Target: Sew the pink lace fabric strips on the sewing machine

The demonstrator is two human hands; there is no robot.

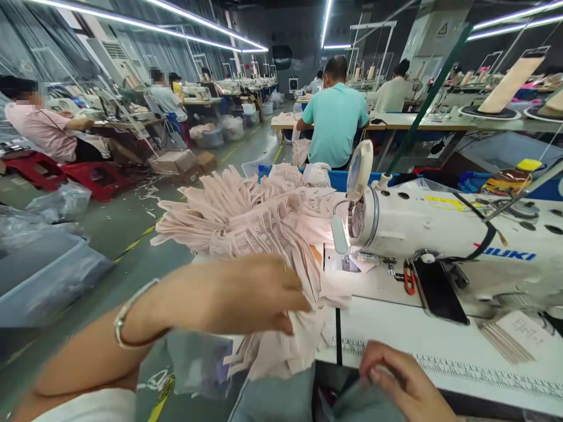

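Sewing-room floor [132,225] is running from the left of the frame toward upper centre, where a person in a turquoise shirt [338,123] is sitting beyond my worktop [387,325]. Pale pink cloth pieces [264,217] are lying heaped at the centre, left of the sewing machine [409,217], with further layers drooping at lower centre. Fingers of my left hand [237,293] are lying half-curled across the near side of the heap; blur and overlap are hiding their contact, so I cannot tell whether they are grasping cloth. Fingers of my right hand [402,378] are bending, thumb close to forefinger, by the front edge at lower right of centre; whether they are pinching anything I cannot tell.

In my judgement, good handling is calling for taking one layer by its border, freeing it gently and leaving its neighbours undisturbed, since the narrow strips are looking prone to tangling. Drooping layers are seeming liable to slide toward my lap.

Open worktop is extending right of the cloth, along the printed scale [457,368]; the phone [441,293] and the card stack [512,339] are narrowing that room at right.
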